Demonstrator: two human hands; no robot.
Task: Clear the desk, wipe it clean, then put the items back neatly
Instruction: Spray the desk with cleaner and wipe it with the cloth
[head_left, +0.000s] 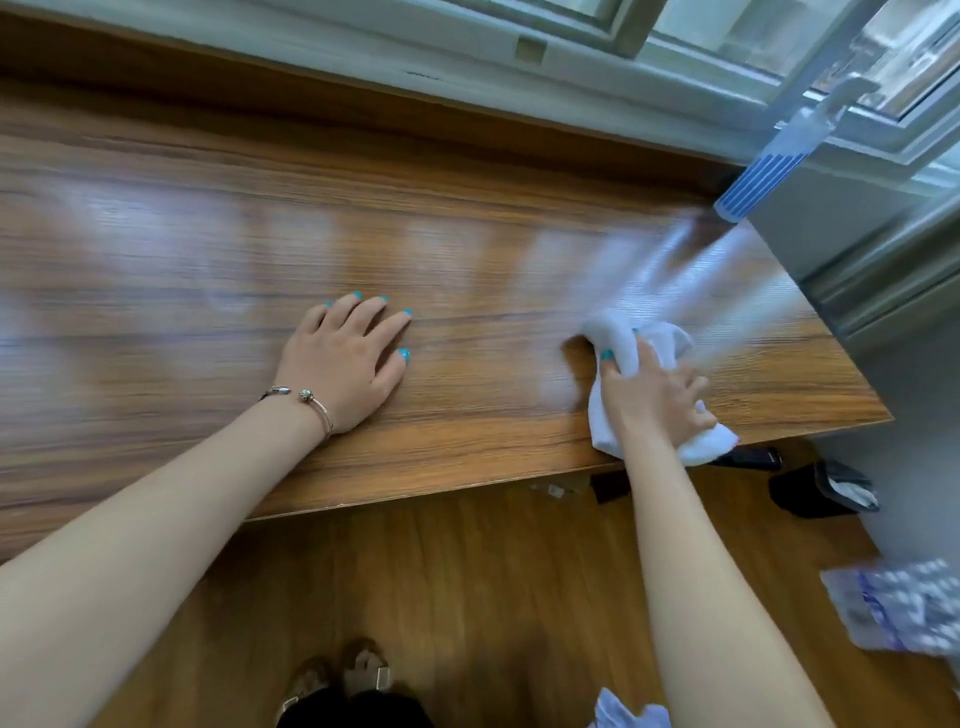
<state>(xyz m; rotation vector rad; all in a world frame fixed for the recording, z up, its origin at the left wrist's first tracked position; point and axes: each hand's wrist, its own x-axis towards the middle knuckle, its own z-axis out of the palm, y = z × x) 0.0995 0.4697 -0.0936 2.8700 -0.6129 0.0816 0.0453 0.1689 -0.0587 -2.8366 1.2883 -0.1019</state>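
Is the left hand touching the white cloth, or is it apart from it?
Apart. The head view shows the left hand flat on the desk, with bare wood between it and the white cloth, which the right hand grips.

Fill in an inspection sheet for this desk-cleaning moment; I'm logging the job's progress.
Surface: wooden desk, bare top, glossy with window reflections.
Job's things: white cloth, bunched near the desk's right front corner.
Clutter: nothing seen on the desk.
Hands: left hand flat on the desk, fingers spread; right hand grips the cloth.
Cables: nothing seen.
Surroundings: window frame behind the desk; black bin and patterned bag on the wooden floor to the right; other small floor items unclear.
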